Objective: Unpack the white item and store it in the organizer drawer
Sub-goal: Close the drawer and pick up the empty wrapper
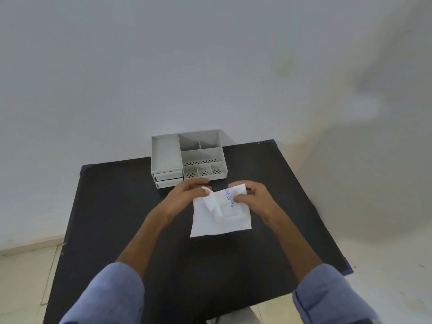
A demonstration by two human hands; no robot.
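Note:
A flat white paper packet (222, 218) with blue print is held above the black table (112, 206), just in front of the grey organizer (187, 155). My left hand (187, 195) pinches its upper left corner, where a torn white strip (212, 204) curls down over the packet. My right hand (254, 197) grips the upper right edge beside the print. The organizer has open top compartments and two shut drawers (168, 179) stacked at its lower left. What the packet contains is hidden.
The table stands against a pale wall, with the organizer at its far edge. Tiled floor shows to the left and right of the table. My blue sleeves cover both forearms near the bottom of the view.

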